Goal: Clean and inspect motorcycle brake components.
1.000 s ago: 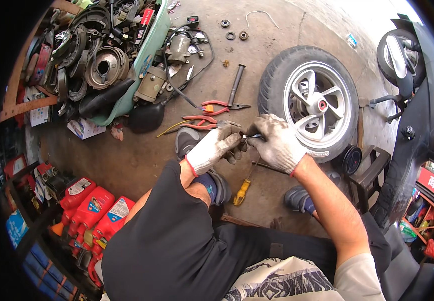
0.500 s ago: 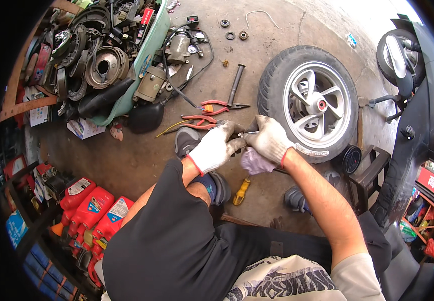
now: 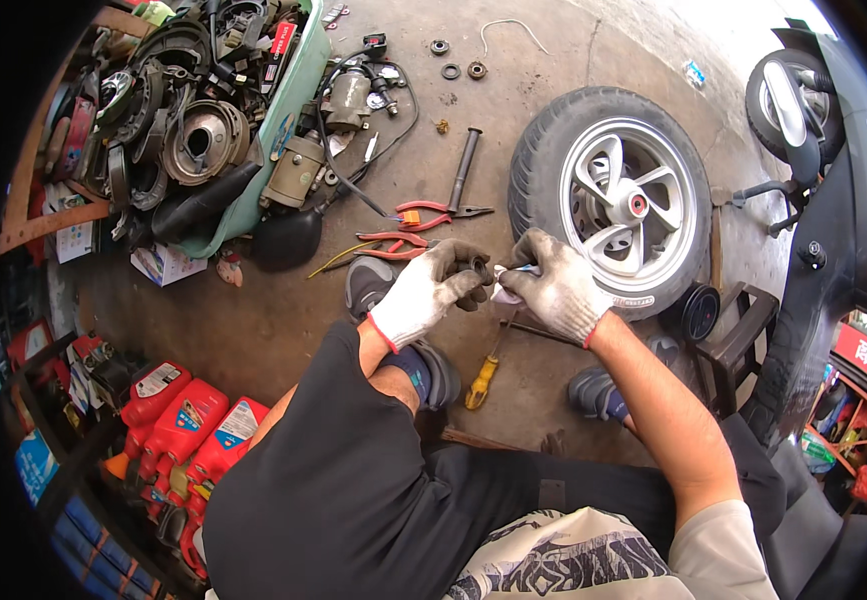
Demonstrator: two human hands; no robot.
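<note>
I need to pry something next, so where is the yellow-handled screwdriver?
In the head view, the yellow-handled screwdriver lies on the concrete floor just below the gloved hands, between the person's two shoes, left of the wheel.

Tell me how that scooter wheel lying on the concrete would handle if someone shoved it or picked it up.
The wheel lies flat on its side, so a shove would probably make it drag, not roll; the rubber tyre likely grips the concrete floor. With a metal spoked rim, it is probably heavy for its size and rigid. Stood upright, it would likely roll or tip.
</note>
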